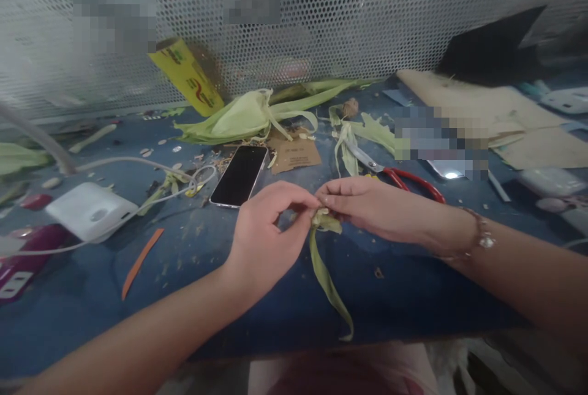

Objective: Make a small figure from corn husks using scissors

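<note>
Between my two hands is a small bunch of pale green corn husk [327,221], with one long strip hanging down toward the table's front edge. My left hand [271,229] pinches the top of it, thumb against forefinger. From the other side my right hand [362,205] grips the same piece, its fingertips touching those of the left. The fingers hide the exact spot they hold. Just beyond my right hand lie red-handled scissors [404,180], blades over a strip of husk. A black-screened phone [239,176] rests beyond my left hand.
Larger corn husks [243,116] lie at the back, near a yellow cardboard tube [188,76] leaning on the perforated panel [340,21]. On the left are a white charger [92,210] with its cable and an orange strip [141,263]. Brown cardboard [459,107] lies at right.
</note>
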